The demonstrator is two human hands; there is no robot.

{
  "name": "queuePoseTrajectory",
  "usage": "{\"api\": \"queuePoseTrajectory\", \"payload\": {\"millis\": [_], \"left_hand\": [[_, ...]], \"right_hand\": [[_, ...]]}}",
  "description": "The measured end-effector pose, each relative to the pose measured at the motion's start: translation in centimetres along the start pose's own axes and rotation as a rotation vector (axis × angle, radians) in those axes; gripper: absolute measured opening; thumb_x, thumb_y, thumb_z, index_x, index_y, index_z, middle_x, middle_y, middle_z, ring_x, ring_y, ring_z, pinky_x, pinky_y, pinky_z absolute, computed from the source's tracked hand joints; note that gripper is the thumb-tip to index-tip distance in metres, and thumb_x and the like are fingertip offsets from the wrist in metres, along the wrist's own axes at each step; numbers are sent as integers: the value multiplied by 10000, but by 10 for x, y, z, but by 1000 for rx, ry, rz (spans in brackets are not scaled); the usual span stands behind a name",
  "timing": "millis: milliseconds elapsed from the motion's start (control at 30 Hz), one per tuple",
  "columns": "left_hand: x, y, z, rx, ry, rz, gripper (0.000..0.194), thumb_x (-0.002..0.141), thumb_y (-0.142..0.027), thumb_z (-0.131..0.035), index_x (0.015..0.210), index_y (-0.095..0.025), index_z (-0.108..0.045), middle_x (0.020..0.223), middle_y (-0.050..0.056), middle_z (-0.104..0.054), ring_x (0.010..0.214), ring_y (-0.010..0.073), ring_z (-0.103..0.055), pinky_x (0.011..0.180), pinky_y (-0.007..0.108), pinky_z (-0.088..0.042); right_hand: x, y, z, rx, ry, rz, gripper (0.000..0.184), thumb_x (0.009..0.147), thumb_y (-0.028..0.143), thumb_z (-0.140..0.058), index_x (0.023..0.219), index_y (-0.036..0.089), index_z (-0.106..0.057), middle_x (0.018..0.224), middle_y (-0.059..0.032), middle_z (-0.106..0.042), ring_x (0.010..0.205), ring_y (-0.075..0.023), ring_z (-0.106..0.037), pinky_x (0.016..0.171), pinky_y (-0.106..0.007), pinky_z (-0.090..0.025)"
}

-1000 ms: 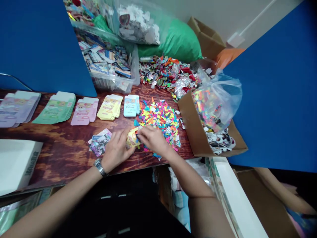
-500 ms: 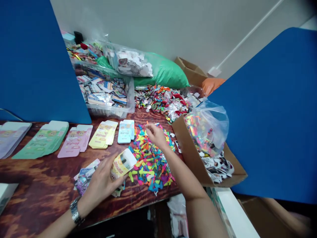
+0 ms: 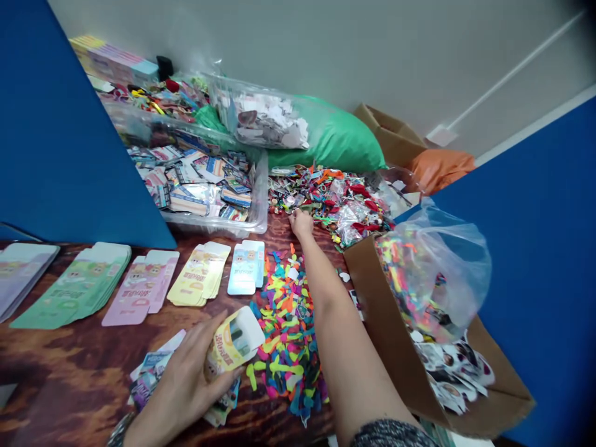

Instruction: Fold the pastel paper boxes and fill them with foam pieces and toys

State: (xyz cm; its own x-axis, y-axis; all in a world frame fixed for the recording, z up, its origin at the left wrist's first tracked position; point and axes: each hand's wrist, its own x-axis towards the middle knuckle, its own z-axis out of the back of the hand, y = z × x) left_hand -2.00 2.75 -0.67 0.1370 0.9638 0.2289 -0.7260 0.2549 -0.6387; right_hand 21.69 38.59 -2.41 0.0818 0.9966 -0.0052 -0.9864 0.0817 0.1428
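Right hand (image 3: 302, 225): at the trinket pile's (image 3: 344, 198) near edge; I can't tell whether its fingers are closed; a light fingertip pinch suits small pieces.
Left hand (image 3: 186, 375): fingers clamped around the yellow box (image 3: 225, 345), gently enough to spare its walls.
Yellow box: tilted, mouth open, beside the colourful pieces (image 3: 284, 335).

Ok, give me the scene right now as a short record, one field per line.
left hand: around an open yellow cardboard box
right hand: fingers at the near edge of the mixed multicoloured trinket heap; grip unclear
centre: loose pile of small neon-coloured pieces
left side: row of flat pastel cardboard cartons
right side: brown cardboard box with clear plastic bag
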Motion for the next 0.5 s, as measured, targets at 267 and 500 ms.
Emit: {"api": "queuePoseTrajectory", "payload": {"millis": [267,500], "left_hand": [[6,-4,11,-11,-34,3,717,837,-450,-653,1460,-250,-358,1337,130,-600,1155,296,-632,917,420,-559],[4,3,14,-10,-69,90,692,836,-476,-659,1418,-203,-402,1294,135,-606,1140,282,-625,946,413,-534]], "right_hand": [[-12,3,7,0,5,98,358,980,263,-456,1288,166,-612,1213,-190,-573,1084,-256,-597,915,-345,-461],[-68,9,38,175,7,286,357,974,226,-453,1271,168,-642,1178,-113,-660,1072,-199,-625,968,-290,-453]]}}
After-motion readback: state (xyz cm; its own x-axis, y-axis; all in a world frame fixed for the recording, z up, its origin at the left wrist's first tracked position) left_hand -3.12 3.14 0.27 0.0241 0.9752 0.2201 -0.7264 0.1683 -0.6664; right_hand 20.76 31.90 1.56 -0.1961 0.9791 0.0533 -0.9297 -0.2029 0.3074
